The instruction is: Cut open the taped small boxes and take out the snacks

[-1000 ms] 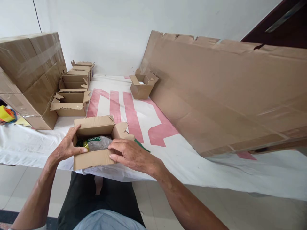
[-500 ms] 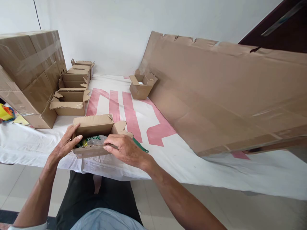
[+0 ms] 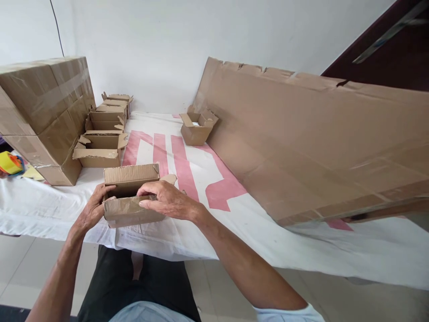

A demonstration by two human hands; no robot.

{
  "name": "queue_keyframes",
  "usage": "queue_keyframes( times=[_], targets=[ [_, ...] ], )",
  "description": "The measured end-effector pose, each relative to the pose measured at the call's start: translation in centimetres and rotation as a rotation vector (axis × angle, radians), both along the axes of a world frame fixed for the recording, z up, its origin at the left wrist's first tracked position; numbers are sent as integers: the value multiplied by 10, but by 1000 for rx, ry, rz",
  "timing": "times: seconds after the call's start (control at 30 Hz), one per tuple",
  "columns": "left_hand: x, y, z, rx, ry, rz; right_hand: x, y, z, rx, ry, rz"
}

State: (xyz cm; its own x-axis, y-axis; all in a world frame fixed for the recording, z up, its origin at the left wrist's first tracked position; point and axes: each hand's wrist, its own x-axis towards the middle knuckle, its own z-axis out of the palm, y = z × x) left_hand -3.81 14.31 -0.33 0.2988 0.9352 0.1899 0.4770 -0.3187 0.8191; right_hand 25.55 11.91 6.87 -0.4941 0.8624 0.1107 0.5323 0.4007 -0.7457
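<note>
A small cardboard box (image 3: 134,217) stands at the front edge of the cloth-covered table, with its back flap (image 3: 131,173) raised. My left hand (image 3: 93,208) grips the box's left end, fingers over the rim and thumb at the front flap. At the right part of the front flap, my right hand (image 3: 167,201) pinches the cardboard between thumb and fingers, the fingertips reaching inside. A side flap (image 3: 169,179) sticks out behind my right hand. The box's inside is dark, and its contents are hidden by the front flap and my hand.
Several open small boxes (image 3: 100,156) line up beside a taped stack of cartons (image 3: 63,116) at left. Another open box (image 3: 196,132) touches a large leaning cardboard sheet (image 3: 301,143). A yellow tape roll (image 3: 10,163) lies far left. Pink strips mark the white cloth (image 3: 261,228).
The front flap has come up, and the clear packet with a green and yellow label inside is now hidden. The green piece by my right hand is out of sight. The view has tilted slightly.
</note>
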Motion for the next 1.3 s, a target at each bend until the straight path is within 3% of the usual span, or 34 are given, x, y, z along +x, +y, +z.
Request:
queue_keyframes(
  times=[0.2, 0.43, 0.63, 0.97, 1.13, 1.3],
  targets=[
    [-5, -8, 5, -46, -47, -4, -10, 4, -5, 85, 188, 30],
    [-19, -14, 6, -173, -153, -87, -8, 6, -18, 184, 229, 65],
    [-7, -16, 5, -99, -119, -55, -8, 9, -26, 249, 257, 57],
    [-6, -15, 1, -13, -85, -72, -6, 12, -28, 6, 190, -63],
    [-5, -15, 1, -13, -77, -80, -10, 17, -29, 25, 171, -16],
    [-5, -15, 0, -7, -74, -75, -15, 21, -42, 133, 268, 5]
  ],
)
